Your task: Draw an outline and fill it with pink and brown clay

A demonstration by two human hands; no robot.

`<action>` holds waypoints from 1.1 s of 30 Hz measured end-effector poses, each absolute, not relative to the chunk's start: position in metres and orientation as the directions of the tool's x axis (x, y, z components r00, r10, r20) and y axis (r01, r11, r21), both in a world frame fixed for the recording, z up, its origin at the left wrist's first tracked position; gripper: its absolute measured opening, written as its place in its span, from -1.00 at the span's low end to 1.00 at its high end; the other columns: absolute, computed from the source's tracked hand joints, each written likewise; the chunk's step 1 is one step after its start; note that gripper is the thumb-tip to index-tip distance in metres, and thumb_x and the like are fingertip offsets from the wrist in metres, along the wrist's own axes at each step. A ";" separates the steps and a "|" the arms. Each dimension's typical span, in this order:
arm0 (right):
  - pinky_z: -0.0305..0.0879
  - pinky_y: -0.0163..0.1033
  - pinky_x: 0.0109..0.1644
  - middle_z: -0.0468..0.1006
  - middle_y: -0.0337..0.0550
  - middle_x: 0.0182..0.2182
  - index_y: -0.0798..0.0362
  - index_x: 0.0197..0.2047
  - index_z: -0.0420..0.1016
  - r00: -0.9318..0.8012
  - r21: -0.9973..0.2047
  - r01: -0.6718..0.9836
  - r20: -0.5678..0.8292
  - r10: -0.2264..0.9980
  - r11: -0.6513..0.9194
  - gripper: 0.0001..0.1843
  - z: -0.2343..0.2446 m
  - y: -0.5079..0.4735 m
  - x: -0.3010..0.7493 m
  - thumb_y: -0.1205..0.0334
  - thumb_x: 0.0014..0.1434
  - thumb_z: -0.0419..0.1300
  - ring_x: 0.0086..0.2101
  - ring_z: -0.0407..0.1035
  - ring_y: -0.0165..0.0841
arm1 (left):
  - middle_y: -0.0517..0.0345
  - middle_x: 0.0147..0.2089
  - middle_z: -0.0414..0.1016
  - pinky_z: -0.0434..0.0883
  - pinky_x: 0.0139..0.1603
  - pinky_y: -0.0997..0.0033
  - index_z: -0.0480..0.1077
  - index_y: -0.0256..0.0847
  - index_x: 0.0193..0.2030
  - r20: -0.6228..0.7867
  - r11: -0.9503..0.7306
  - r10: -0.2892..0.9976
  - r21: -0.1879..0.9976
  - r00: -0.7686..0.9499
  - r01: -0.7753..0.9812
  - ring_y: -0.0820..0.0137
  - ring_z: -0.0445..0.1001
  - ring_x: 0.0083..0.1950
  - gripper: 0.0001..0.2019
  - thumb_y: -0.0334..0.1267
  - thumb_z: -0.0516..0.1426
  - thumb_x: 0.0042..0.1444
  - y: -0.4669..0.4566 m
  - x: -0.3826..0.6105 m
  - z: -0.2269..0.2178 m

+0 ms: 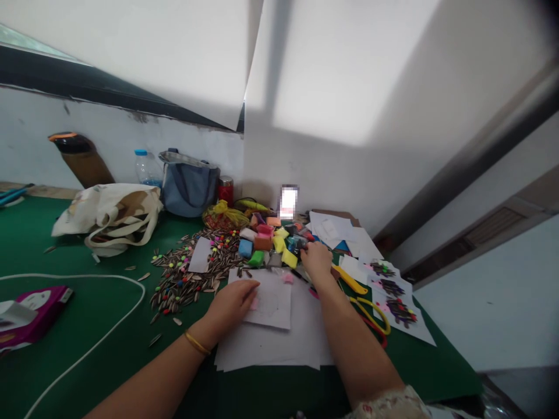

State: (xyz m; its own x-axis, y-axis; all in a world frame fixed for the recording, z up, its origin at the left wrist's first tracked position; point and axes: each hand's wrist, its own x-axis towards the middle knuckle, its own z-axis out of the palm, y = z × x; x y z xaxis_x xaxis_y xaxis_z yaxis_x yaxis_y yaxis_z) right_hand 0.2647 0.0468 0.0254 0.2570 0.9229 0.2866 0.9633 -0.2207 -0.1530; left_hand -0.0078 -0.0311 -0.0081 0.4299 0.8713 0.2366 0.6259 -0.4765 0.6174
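Note:
My left hand [233,301] rests on a small white sheet of paper [279,311] with faint drawn lines, its fingers stretched out together. A bit of pink clay [254,304] shows beside its fingertips, and a small bag with pink clay [287,279] lies at the sheet's upper edge. My right hand [317,260] reaches to the right side of a pile of coloured clay blocks, among them a yellow block [289,258] and a blue block [245,248]. Its fingers are bent in at a dark, clear-wrapped packet [297,242]; what they grip is hidden.
Sunflower seeds [187,279] mixed with coloured beads spread left of the paper. Yellow-handled scissors [375,311] and a yellow cutter [350,280] lie by my right forearm. Seed-decorated sheets [419,326] lie farther right. A blue bag [190,186] and a lit phone [288,201] stand behind.

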 end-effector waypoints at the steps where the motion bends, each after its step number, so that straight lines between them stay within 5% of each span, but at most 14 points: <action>1: 0.19 -0.11 -0.05 0.52 0.09 -0.16 0.10 -0.20 0.54 0.259 -0.197 0.959 0.325 0.909 -0.203 -0.77 0.028 0.044 0.266 0.14 0.20 0.15 -0.07 0.36 -0.12 | 0.04 0.02 0.57 0.38 0.09 0.24 0.46 -0.08 0.06 0.234 -0.497 0.858 0.603 0.457 0.624 0.23 0.51 0.03 -0.69 -0.19 0.06 0.22 -0.032 -0.007 -0.007; 4: 0.24 -0.16 -0.12 0.52 -0.01 -0.23 0.07 -0.23 0.47 0.254 -0.519 0.855 0.387 0.887 -0.019 -0.78 0.031 0.031 0.265 0.11 0.20 0.11 -0.15 0.39 -0.17 | 0.02 0.08 0.54 0.36 0.14 0.21 0.42 -0.10 0.12 0.211 -0.540 0.825 0.567 0.524 0.622 0.20 0.48 0.09 -0.65 -0.13 0.02 0.26 -0.033 -0.004 -0.007; 7: 0.24 -0.28 -0.36 0.49 -0.21 -0.44 0.04 -0.26 0.40 0.057 -0.878 0.467 0.147 0.987 0.104 -0.75 0.025 0.014 0.255 0.02 0.20 0.08 -0.40 0.42 -0.30 | 0.01 0.12 0.51 0.35 0.15 0.17 0.38 -0.12 0.17 0.192 -0.551 0.815 0.546 0.546 0.631 0.18 0.46 0.12 -0.62 -0.11 0.00 0.28 -0.034 0.001 -0.009; 9: 0.20 -0.33 -0.39 0.47 -0.27 -0.45 0.03 -0.25 0.39 -0.180 -0.946 0.318 0.003 0.984 0.061 -0.75 0.017 0.005 0.248 0.01 0.17 0.13 -0.43 0.40 -0.36 | 0.01 0.12 0.51 0.35 0.16 0.16 0.36 -0.12 0.18 0.193 -0.549 0.819 0.538 0.541 0.639 0.19 0.46 0.12 -0.62 -0.12 0.01 0.27 -0.036 0.004 -0.010; 14: 0.15 -0.32 -0.35 0.35 -0.33 -0.50 0.04 -0.41 0.33 -0.067 -0.892 0.418 0.156 0.985 0.170 -0.81 0.008 0.001 0.241 0.11 0.12 0.15 -0.44 0.25 -0.40 | 0.01 0.16 0.48 0.34 0.19 0.16 0.32 -0.12 0.21 0.239 -0.571 0.811 0.525 0.534 0.631 0.22 0.44 0.15 -0.61 -0.12 0.00 0.29 -0.039 0.008 -0.015; 19: 0.24 -0.29 -0.29 0.45 -0.27 -0.41 0.04 -0.27 0.37 -0.058 -0.895 0.368 0.250 0.966 0.254 -0.87 0.011 -0.013 0.226 0.19 0.11 0.17 -0.38 0.34 -0.36 | 0.00 0.16 0.46 0.36 0.19 0.13 0.35 -0.13 0.15 0.342 -0.591 0.805 0.529 0.484 0.609 0.21 0.41 0.17 -0.65 -0.14 0.05 0.26 -0.038 0.006 -0.018; 25: 0.28 -0.16 -0.10 0.53 -0.10 -0.20 0.03 -0.15 0.46 -0.208 -0.681 0.576 0.414 0.886 0.453 -0.81 0.010 -0.040 0.205 0.34 0.14 0.15 -0.18 0.37 -0.24 | 0.02 -0.06 0.48 0.45 0.00 0.20 0.33 -0.17 0.03 0.461 -0.475 0.874 0.744 0.155 0.470 0.29 0.47 -0.04 -0.74 -0.16 0.05 0.26 -0.037 0.001 -0.013; 33: 0.31 -0.13 0.06 0.47 -0.01 -0.08 0.03 0.01 0.45 -0.324 -0.602 0.519 0.520 0.791 0.608 -0.70 0.005 -0.045 0.201 0.34 0.20 0.14 -0.04 0.35 -0.23 | 0.16 -0.25 0.48 0.49 -0.16 0.36 0.38 -0.18 -0.22 0.372 -0.384 0.920 0.918 0.121 0.096 0.40 0.50 -0.23 -0.91 -0.23 0.13 0.19 -0.041 0.012 -0.011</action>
State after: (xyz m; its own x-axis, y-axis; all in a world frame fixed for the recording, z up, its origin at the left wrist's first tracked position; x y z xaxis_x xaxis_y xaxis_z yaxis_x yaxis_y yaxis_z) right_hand 0.2006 -0.0452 0.0054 -0.3236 0.7907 0.5198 0.5185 0.6077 -0.6016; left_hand 0.0120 -0.0412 -0.0106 0.1212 0.9204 0.3717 0.0964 -0.3836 0.9185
